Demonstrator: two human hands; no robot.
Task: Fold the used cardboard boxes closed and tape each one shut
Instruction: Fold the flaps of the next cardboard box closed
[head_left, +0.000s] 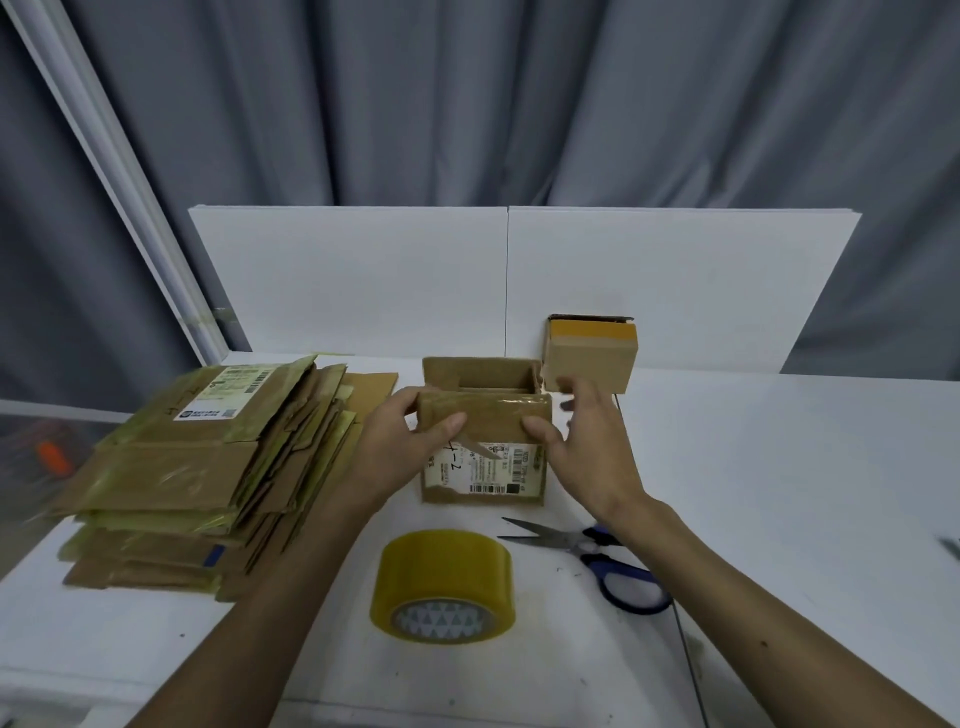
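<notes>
A small used cardboard box (483, 470) with shipping labels stands in the middle of the white table (779, 467). Its top is still open at the back. My left hand (400, 447) grips the near flap at its left corner, thumb on the flap's face. My right hand (587, 452) has its thumb against the flap's right end, with the fingers spread and loose beside the box. A roll of yellowish tape (444, 587) lies flat in front of the box. Blue-handled scissors (597, 556) lie to its right, partly under my right forearm.
A stack of flattened cardboard boxes (202, 467) fills the table's left side. A closed, taped box (589, 353) stands behind, against the white backboard (519, 280). An orange object (52, 457) shows blurred at the far left. Grey curtains hang behind.
</notes>
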